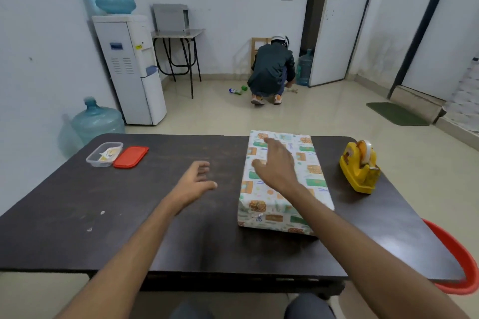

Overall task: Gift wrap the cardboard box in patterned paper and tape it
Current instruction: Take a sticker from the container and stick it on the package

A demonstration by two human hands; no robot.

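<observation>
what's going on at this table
A person is gift wrapping. The box already sits wrapped on the dark table. The right hand reaches over its top with fingers spread, and the left hand is open over the table beside it. The yellow tape dispenser stands untouched to the box's right.
</observation>
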